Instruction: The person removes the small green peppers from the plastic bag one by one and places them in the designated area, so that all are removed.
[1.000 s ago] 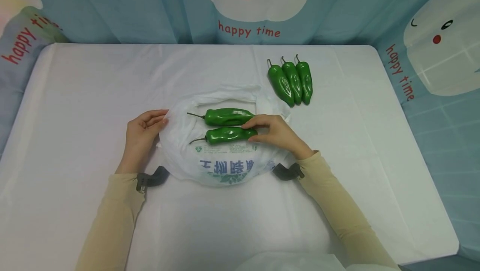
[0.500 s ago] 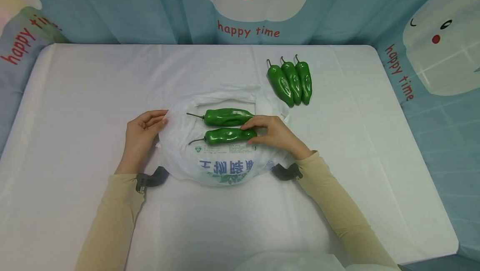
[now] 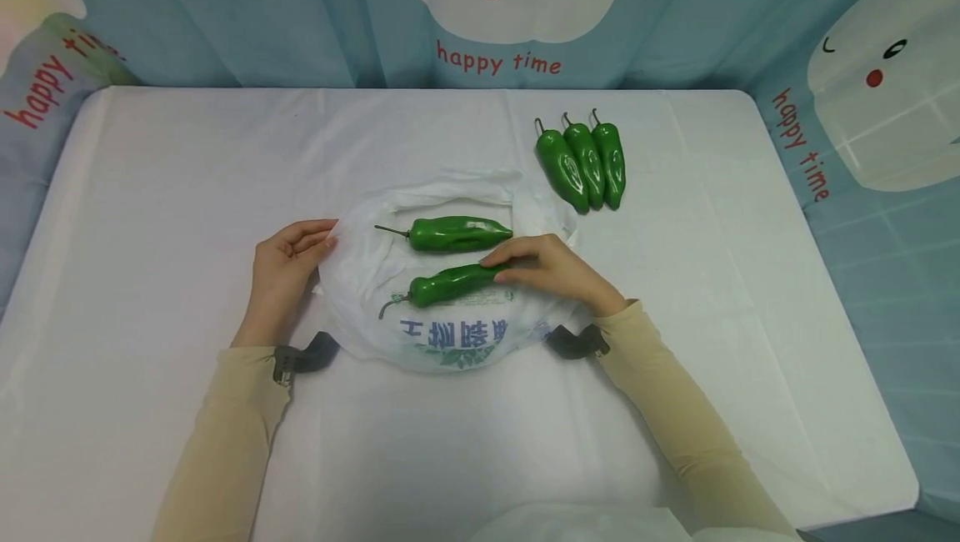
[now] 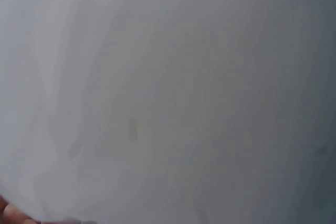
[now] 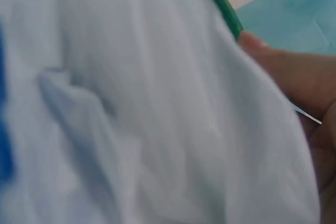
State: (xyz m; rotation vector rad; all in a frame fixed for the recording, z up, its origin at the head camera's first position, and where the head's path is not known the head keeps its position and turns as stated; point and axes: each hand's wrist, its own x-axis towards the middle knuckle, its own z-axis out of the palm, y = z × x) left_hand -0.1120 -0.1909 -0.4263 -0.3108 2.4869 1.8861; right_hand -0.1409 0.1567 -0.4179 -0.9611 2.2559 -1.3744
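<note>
A white plastic bag point(image 3: 352, 308) with blue print and a green leaf mark lies mid-table, its mouth spread. My left hand point(image 3: 288, 263) pinches the bag's left edge. Between thumb and fingers my right hand point(image 3: 551, 267) holds a green pepper point(image 3: 442, 285) by its tip; the stem end tilts down toward me over the bag's mouth. Behind it another green pepper point(image 3: 457, 234) lies lengthwise in the opening, stem to the left. The bag fills the left wrist view. In the right wrist view, the bag hides most of the hand, and a strip of the held pepper point(image 5: 226, 11) shows by the thumb.
Three green peppers point(image 3: 581, 163) lie side by side at the back right, just beyond the bag. A white cloth point(image 3: 187, 167) covers the table. Blue printed curtains point(image 3: 300, 17) hang behind and to the sides. Something translucent white point(image 3: 577, 525) shows at the near edge.
The held pepper's stem end has swung toward me and down, widening the gap to the pepper behind. My right hand has shifted slightly; the left hand stays on the bag's edge.
</note>
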